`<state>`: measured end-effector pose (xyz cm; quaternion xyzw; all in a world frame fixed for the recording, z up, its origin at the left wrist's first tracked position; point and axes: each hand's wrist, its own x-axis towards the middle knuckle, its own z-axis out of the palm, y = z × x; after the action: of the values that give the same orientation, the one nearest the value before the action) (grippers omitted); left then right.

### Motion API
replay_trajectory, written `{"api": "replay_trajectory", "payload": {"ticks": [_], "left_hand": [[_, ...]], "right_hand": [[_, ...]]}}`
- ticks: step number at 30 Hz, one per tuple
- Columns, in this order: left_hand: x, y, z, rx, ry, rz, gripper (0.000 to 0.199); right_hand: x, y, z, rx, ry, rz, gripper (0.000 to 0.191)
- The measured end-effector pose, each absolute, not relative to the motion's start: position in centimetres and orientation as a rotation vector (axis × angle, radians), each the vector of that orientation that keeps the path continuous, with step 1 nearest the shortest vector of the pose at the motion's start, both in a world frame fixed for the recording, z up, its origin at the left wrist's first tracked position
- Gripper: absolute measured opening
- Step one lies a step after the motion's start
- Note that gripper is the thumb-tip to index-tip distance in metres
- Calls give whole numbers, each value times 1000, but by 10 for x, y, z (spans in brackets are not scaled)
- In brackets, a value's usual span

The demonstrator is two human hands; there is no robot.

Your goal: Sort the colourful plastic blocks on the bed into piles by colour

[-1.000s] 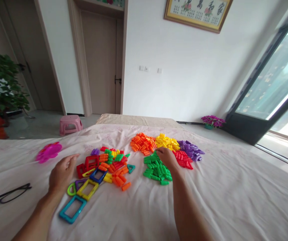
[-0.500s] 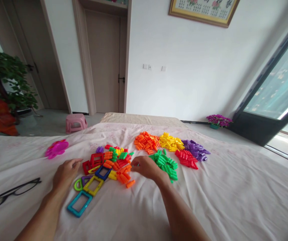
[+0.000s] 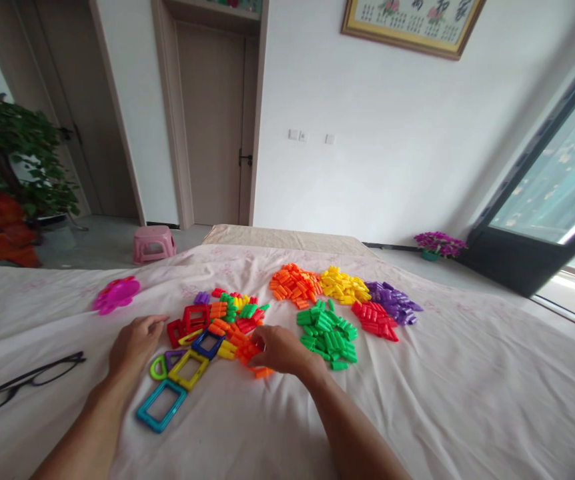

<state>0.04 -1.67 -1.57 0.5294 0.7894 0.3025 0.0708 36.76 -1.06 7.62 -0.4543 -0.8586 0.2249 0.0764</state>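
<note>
My right hand reaches over the near right edge of the mixed pile, its fingers curled against orange pieces; whether they grip one is hidden. My left hand rests on the cloth left of the red square frames, fingers bent and nothing visible in them. Blue, yellow and teal frames lie in a diagonal row between the hands. Beyond my right hand are sorted piles: green, orange, yellow, red and purple.
Black glasses lie at the left on the pale cloth. A magenta flower-shaped tray sits farther back. Beyond the cloth stand a pink stool and a pot of purple flowers.
My right hand has moved nearer and slightly left, away from the green pile and onto the close orange pieces. My left hand has hardly moved. The view has shifted slightly.
</note>
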Motion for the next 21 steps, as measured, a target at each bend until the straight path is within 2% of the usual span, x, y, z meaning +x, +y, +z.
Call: {"api": "replay_trajectory", "payload": {"ticks": [4,9,14,21], "left_hand": [[2,-17,-15,1588,2382,901,41],[4,-18,-11,1600,2393,901,40],[5,-19,-10,1612,2408,878,41],[4,-18,-12,1627,2390,899,41]], "right_hand": [[377,-2,76,-1290,-2493,728,25],[383,0,77,-1304,-2314,738,35],[384,7,77,-1209,-2230,754,13],[410,37,60,-1324,-1879,736,17]]}}
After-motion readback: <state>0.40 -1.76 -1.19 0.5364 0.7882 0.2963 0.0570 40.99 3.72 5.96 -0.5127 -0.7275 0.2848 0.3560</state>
